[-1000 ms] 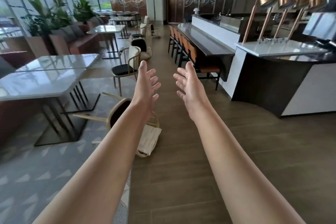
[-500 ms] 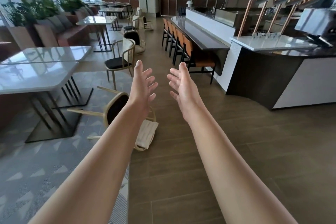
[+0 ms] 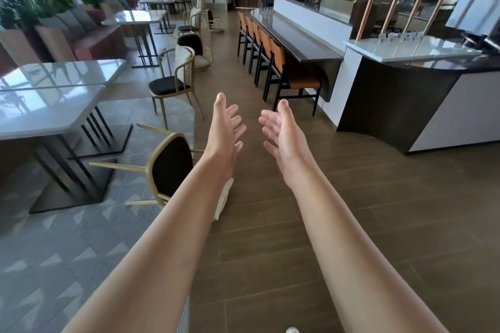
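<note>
Above the wooden floor (image 3: 270, 224), left hand (image 3: 223, 134) and right hand (image 3: 282, 140) reach forward, palms facing, fingers (image 3: 230, 115) apart, holding nothing, near the tipped chair (image 3: 169, 165).

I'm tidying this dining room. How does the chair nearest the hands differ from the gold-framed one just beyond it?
The nearest chair lies tipped on its side, legs pointing toward the table; the farther chair stands upright on its legs. The nearest chair's pale cushion lies on the floor; the farther chair has its cushion propped against its backrest. Both have gold-coloured frames and black seats.
</note>
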The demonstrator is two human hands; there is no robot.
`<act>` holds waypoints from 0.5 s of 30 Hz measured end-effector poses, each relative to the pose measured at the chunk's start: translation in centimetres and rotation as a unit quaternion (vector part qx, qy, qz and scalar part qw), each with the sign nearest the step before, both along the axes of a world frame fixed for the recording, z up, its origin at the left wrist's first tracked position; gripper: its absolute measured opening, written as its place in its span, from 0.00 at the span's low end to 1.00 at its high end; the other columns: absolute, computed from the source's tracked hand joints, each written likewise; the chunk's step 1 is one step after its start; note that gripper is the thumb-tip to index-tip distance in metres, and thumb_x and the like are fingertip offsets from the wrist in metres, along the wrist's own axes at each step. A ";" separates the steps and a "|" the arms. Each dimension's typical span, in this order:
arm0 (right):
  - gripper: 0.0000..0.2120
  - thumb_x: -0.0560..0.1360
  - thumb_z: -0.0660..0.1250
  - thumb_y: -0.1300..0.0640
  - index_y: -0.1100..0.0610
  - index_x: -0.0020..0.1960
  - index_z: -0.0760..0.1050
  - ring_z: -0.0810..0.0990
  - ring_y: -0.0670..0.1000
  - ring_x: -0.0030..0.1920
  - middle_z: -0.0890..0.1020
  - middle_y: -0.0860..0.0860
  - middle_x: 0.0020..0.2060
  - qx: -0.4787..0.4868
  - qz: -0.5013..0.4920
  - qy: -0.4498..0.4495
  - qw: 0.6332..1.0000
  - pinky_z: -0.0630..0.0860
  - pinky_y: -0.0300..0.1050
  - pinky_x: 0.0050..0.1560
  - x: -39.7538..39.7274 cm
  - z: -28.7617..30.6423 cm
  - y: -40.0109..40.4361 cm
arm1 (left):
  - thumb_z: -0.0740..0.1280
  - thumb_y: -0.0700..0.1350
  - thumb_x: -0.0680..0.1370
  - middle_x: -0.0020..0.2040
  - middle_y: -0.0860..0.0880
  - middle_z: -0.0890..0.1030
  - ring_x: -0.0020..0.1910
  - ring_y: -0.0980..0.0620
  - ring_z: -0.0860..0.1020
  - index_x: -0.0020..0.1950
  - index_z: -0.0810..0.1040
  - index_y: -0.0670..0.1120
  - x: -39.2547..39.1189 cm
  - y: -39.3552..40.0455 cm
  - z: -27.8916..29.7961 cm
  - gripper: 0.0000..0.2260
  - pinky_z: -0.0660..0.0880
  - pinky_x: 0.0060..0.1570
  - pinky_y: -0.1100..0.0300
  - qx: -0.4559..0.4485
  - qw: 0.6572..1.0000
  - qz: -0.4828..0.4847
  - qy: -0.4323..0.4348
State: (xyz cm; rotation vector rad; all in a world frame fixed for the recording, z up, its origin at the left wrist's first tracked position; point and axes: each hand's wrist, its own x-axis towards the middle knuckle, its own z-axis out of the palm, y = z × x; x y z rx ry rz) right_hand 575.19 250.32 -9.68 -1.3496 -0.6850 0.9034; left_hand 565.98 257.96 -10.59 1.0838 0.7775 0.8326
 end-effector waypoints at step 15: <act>0.30 0.83 0.47 0.37 0.54 0.75 0.70 0.70 0.50 0.73 0.74 0.50 0.72 0.005 0.056 0.021 0.998 0.63 0.54 0.75 14.9 0.4 12.9 | 0.49 0.68 0.81 0.75 0.48 0.71 0.70 0.49 0.73 0.77 0.69 0.51 13.5 10.8 0.5 0.31 0.63 0.74 0.44 -0.001 0.995 0.089 0.050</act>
